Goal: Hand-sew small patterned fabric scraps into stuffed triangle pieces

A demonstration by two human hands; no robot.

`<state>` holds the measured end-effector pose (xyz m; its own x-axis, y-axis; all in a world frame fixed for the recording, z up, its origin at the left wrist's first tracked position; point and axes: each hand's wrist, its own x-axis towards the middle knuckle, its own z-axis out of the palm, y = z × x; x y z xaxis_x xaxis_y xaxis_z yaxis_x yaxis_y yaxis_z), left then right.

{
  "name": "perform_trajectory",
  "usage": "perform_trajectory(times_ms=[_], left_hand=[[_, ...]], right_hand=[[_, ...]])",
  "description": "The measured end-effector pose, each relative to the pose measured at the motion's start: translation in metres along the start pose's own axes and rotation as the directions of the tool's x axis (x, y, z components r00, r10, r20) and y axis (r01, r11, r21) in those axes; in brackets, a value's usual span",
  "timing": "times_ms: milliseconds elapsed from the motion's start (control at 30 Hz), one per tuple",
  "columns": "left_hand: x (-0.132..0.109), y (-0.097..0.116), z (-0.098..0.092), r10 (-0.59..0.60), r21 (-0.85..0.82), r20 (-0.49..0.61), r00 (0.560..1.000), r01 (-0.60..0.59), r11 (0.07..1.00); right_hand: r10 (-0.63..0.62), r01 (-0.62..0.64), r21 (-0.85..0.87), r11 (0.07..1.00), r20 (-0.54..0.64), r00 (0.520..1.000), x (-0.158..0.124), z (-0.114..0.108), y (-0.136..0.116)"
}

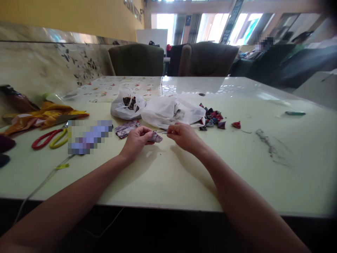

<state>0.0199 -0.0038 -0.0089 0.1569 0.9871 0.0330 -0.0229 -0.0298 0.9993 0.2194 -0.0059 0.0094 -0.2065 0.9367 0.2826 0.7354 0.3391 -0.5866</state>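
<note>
My left hand (137, 140) pinches a small patterned cloth pouch (158, 138) between thumb and fingers, just above the table. Close on its right, my right hand (181, 136) is closed in a pinch on what looks like a sewing needle (163, 132), a thin line that runs to the pouch's upper edge; any thread on it is too fine to see. A folded piece of patterned cloth (126, 129) lies behind my left hand. Beyond my hands a white plastic bag (160, 110) rests on the table, beside a pile of small cloth pieces (214, 116).
Farther back, an open bag (119, 109) holds dark bits. Red-and-yellow-handled scissors (47, 139), a blurred-out phone-like object (91, 137) with a cable, and orange cloth (47, 116) lie left. Rightward are a red cloth piece (236, 124), tangled dark thread (270, 146) and a green object (295, 113).
</note>
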Motion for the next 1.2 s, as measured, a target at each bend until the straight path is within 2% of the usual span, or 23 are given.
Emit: perform_trajectory(times_ms=[67, 133, 200, 267, 333, 433, 600, 700, 767, 833, 900, 967, 1067, 1200], left_hand=[[0.001, 0.0, -0.001, -0.004, 0.019, 0.0, 1.0, 0.004, 1.0], [0.003, -0.001, -0.002, -0.009, 0.031, 0.02, 1.0, 0.009, 0.999], [0.003, -0.001, -0.003, -0.024, 0.038, 0.055, 0.998, 0.022, 0.999], [0.003, -0.001, -0.003, -0.038, 0.049, 0.083, 0.996, 0.034, 0.998], [0.003, -0.001, -0.002, -0.039, 0.069, 0.098, 0.994, 0.032, 0.997], [0.001, 0.0, 0.0, -0.037, 0.095, 0.118, 0.992, 0.025, 0.995], [0.0, 0.002, 0.002, -0.06, 0.116, 0.152, 0.986, 0.043, 0.992], [-0.001, 0.002, 0.003, -0.061, 0.139, 0.153, 0.986, 0.04, 0.99], [-0.001, 0.002, 0.003, -0.062, 0.136, 0.151, 0.987, 0.042, 0.99], [-0.001, 0.001, 0.002, -0.073, 0.095, 0.141, 0.987, 0.06, 0.994], [0.0, 0.0, 0.001, -0.089, 0.042, 0.119, 0.989, 0.084, 0.996], [0.001, 0.0, 0.0, -0.089, 0.009, 0.094, 0.992, 0.088, 0.996], [0.002, 0.001, -0.001, -0.061, -0.009, 0.073, 0.995, 0.062, 0.998], [0.002, 0.001, -0.002, -0.004, -0.003, 0.058, 0.998, 0.004, 1.0]], right_hand=[[0.058, -0.058, 0.094, 0.994, 0.005, 0.998, 0.002, -0.006, 0.007], [0.163, -0.139, 0.396, 0.908, -0.027, 0.986, 0.003, -0.01, 0.012], [0.259, -0.175, 0.716, 0.676, -0.009, 0.966, 0.004, -0.015, 0.015], [0.295, -0.129, 0.878, 0.461, -0.014, 0.955, 0.006, -0.02, 0.017], [0.32, -0.01, 0.926, 0.378, -0.12, 0.94, 0.008, -0.026, 0.022], [0.336, 0.149, 0.895, 0.42, -0.306, 0.891, 0.011, -0.032, 0.033], [0.306, 0.245, 0.794, 0.556, -0.469, 0.828, 0.013, -0.039, 0.047], [0.272, 0.298, 0.713, 0.635, -0.567, 0.777, 0.011, -0.038, 0.038], [0.232, 0.288, 0.665, 0.689, -0.579, 0.782, 0.008, -0.036, 0.027], [0.194, 0.223, 0.663, 0.715, -0.494, 0.848, 0.005, -0.03, 0.014], [0.168, 0.118, 0.688, 0.716, -0.334, 0.928, 0.002, -0.021, 0.003], [0.151, 0.004, 0.688, 0.725, -0.166, 0.974, -0.001, -0.009, -0.005], [0.144, -0.131, 0.629, 0.767, 0.029, 0.989, -0.004, 0.011, -0.012], [0.145, -0.243, 0.598, 0.764, 0.208, 0.967, -0.007, 0.027, -0.016]])
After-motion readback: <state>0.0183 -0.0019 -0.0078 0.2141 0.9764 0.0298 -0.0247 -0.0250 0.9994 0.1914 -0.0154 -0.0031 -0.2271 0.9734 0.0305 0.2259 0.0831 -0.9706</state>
